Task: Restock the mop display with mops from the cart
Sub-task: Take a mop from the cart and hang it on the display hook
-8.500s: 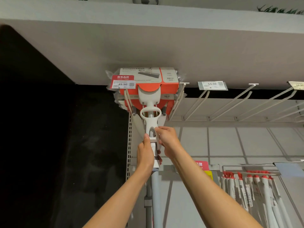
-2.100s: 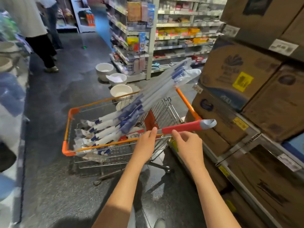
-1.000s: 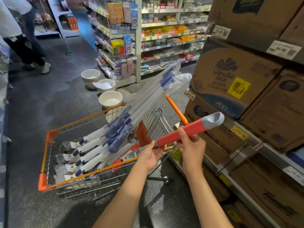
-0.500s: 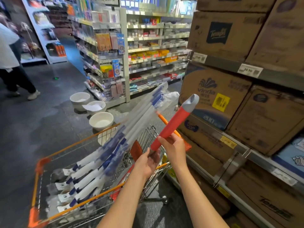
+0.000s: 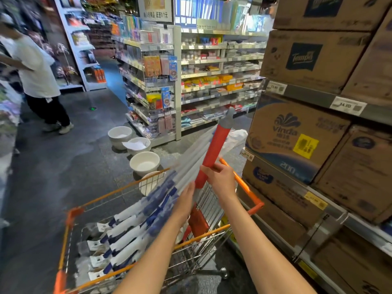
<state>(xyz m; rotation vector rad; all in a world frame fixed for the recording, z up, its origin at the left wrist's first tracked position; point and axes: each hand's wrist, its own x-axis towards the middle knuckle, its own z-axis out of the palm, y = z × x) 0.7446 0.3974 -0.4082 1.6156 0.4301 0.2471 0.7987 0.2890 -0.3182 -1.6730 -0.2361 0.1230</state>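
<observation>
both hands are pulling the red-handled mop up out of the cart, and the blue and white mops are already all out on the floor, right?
Not quite. The head view shows the blue and white mops lying in the cart, not on the floor. The rest holds: the right hand and left hand are on the red-handled mop, raising it out of the cart.

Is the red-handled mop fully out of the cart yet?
Cannot tell. The right hand holds the red-handled mop raised steeply, but its lower end is hidden.

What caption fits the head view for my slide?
Both hands, right hand and left hand, lift a red-handled mop from the orange cart.
</observation>
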